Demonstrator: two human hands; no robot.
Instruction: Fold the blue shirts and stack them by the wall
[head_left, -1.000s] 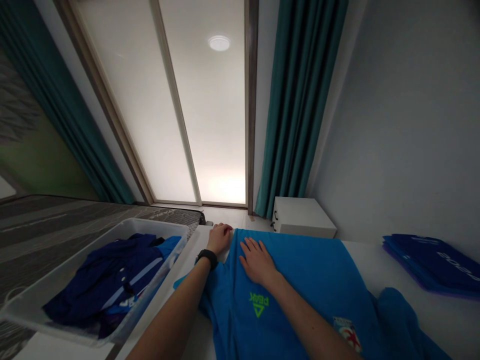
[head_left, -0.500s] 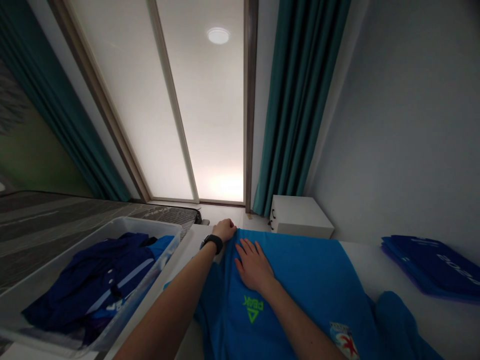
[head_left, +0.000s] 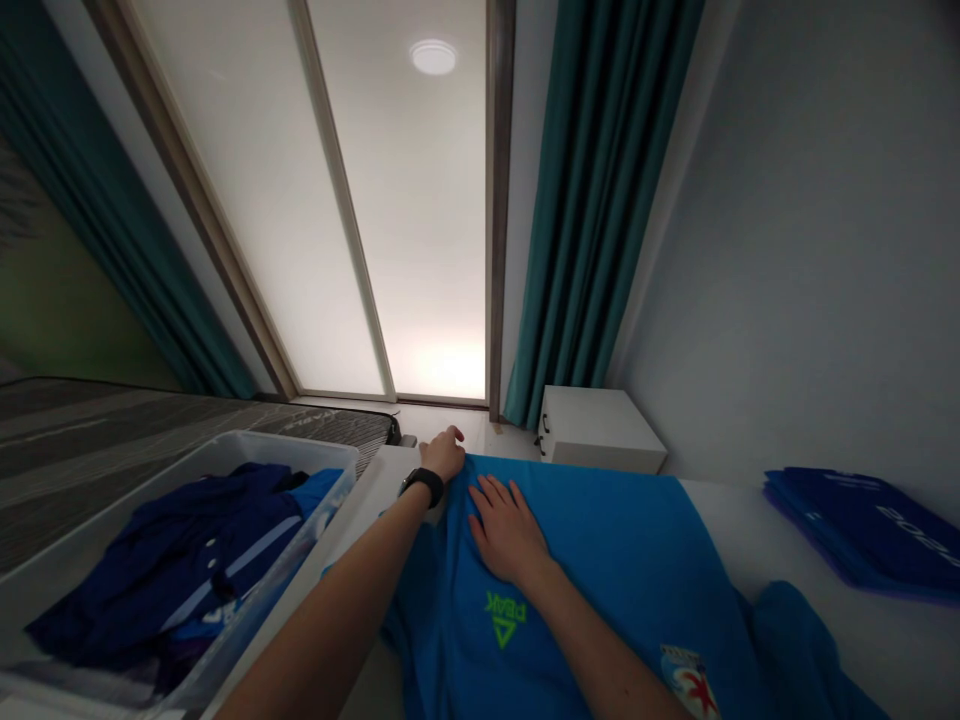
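Observation:
A bright blue T-shirt with a green logo lies spread on a white table. My right hand rests flat on it near its far left corner, fingers stretched out. My left hand, with a black watch on the wrist, is at the shirt's far left edge with fingers curled on the cloth. Whether it pinches the hem is hard to see.
A clear plastic bin with dark blue clothes stands at the left. Folded dark blue shirts lie stacked at the right. A white cabinet sits beyond the table, by teal curtains. A dark striped mattress lies left.
My left hand has slid slightly farther along the shirt's far edge. My right hand stays flat on the shirt. The view has tilted a little.

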